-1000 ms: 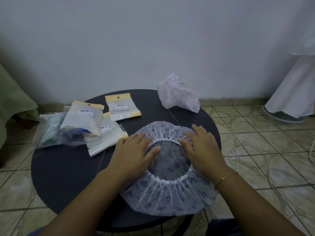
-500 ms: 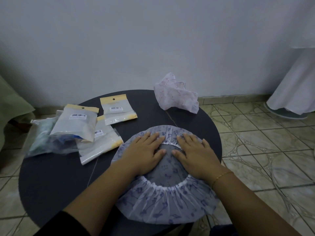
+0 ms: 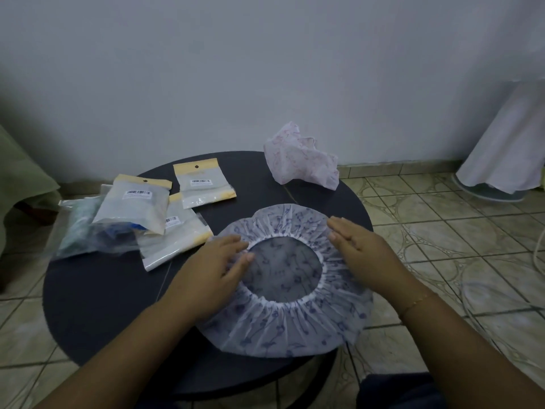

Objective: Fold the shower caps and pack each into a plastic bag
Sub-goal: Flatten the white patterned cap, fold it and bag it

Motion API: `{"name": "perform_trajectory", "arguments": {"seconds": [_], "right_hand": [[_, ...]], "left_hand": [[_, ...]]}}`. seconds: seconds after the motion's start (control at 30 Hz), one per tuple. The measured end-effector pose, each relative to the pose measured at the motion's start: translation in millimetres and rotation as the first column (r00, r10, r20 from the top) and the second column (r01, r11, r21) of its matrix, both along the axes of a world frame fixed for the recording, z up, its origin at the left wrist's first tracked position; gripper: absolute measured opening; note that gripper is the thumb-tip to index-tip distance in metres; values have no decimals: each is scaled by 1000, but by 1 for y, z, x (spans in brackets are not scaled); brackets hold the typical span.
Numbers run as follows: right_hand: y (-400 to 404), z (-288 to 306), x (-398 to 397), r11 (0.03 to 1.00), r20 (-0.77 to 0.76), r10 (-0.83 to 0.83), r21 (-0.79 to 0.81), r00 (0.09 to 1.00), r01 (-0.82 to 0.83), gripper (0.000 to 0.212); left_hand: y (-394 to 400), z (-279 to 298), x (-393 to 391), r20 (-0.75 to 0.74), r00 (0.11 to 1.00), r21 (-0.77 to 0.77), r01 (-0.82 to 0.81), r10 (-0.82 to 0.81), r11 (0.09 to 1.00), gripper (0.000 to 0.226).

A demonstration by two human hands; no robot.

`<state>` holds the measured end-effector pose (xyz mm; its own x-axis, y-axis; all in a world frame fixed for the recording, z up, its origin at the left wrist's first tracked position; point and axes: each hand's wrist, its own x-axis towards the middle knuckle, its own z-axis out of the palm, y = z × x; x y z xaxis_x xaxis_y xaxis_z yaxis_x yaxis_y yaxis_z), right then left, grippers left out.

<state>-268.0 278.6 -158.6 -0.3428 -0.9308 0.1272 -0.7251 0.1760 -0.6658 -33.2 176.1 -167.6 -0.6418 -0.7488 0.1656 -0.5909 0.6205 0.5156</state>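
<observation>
A white shower cap with a blue flower print (image 3: 280,326) lies spread flat, opening up, on the round dark table (image 3: 97,296). My left hand (image 3: 212,270) rests flat on the cap's left rim, fingers together, thumb at the elastic edge. My right hand (image 3: 362,246) lies flat on the right rim, fingers pointing left. Neither hand grips anything. A crumpled pink-print shower cap (image 3: 300,157) sits at the table's far edge. Several plastic bags with yellow headers (image 3: 200,183) lie on the left, some over each other.
A clear bag with bluish contents (image 3: 85,228) hangs over the table's left edge. The near edge of the blue-print cap overhangs the table's front right. A tiled floor (image 3: 442,231) surrounds the table; white cloth (image 3: 507,143) hangs at the right, green cloth (image 3: 20,175) at the left.
Both hands have slid apart from the cap's far middle to its left and right rims. The cap now lies wider and rounder, its opening showing fully.
</observation>
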Motion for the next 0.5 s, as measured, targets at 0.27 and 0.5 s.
{"name": "perform_trajectory", "arguments": {"seconds": [0.27,0.5], "right_hand": [[10,-31,9,913,-371,150,407,916,16,73],[12,-32,9,955,-292,103,297,951,-12,64]], "left_hand": [[10,-20,25,478,872,38,98,-105,994,122],[11,-24,28,362,927,-14,106,-94,994,121]]}}
